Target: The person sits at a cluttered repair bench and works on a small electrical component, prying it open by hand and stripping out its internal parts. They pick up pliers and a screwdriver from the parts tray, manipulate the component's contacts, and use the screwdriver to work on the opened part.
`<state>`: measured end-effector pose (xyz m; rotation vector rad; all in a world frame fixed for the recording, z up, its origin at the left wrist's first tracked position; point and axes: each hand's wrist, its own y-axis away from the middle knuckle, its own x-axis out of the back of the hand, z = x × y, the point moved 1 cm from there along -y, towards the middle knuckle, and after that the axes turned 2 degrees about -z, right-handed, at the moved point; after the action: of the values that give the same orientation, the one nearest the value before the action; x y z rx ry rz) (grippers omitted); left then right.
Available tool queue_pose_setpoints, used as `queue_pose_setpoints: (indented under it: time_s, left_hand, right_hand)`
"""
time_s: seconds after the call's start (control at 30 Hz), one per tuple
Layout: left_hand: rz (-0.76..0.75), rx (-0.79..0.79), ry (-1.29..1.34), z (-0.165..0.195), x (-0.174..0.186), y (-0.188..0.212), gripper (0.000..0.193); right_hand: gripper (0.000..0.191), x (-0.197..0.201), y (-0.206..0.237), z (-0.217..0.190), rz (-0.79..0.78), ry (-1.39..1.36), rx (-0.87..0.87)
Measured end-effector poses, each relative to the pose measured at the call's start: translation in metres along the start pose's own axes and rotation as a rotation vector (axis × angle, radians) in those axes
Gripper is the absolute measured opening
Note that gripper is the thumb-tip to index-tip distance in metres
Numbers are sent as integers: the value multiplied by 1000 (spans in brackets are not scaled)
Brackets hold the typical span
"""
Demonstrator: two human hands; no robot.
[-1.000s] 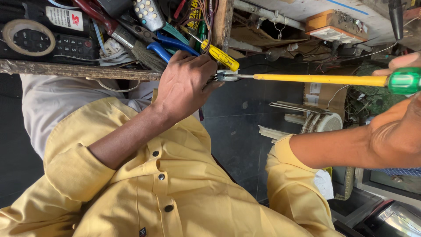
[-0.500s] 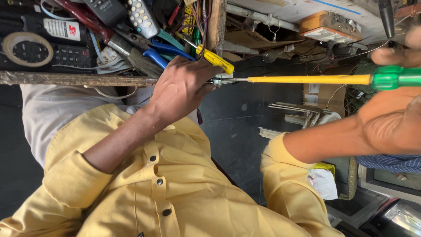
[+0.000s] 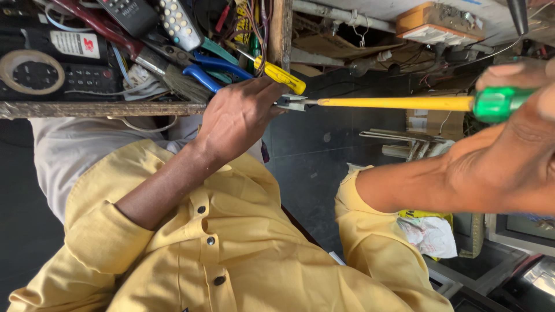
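Head view: left hand (image 3: 240, 118) at frame centre, closed on a small metal part (image 3: 291, 102) by the table (image 3: 98, 109) edge. Right hand (image 3: 509, 150), far right, wrapped around green-handled screwdriver (image 3: 393, 103), yellow shaft meeting that part.

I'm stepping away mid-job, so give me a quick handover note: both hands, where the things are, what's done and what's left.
Left hand: closed on the small metal part, beside the wooden tool tray.
Right hand: gripping the green handle of the long yellow screwdriver, held level.
Tip meets the part at the left fingers.
Tray holds remotes, blue-handled pliers and a tape roll.
Done: screwdriver set to the part. Left: the work at the tip; its progress cannot be told.
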<state>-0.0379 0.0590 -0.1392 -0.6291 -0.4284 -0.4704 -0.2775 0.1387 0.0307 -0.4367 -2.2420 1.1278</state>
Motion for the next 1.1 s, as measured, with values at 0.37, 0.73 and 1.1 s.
queue_pose_setpoints:
  time_s: [0.37,0.73,1.1]
  left_hand:
    - [-46,-4,15,2,3,-5,31]
    - [-96,41,20,23,4,-14,37]
    - [-118,60,-23,45,-8,-5,32]
  right_hand:
    - [35,-1,-35,4,-152,-80,-124]
    - [46,-17,-42,-36,96,-23,-72]
    - [52,3,-37,-65,-252,21,-17]
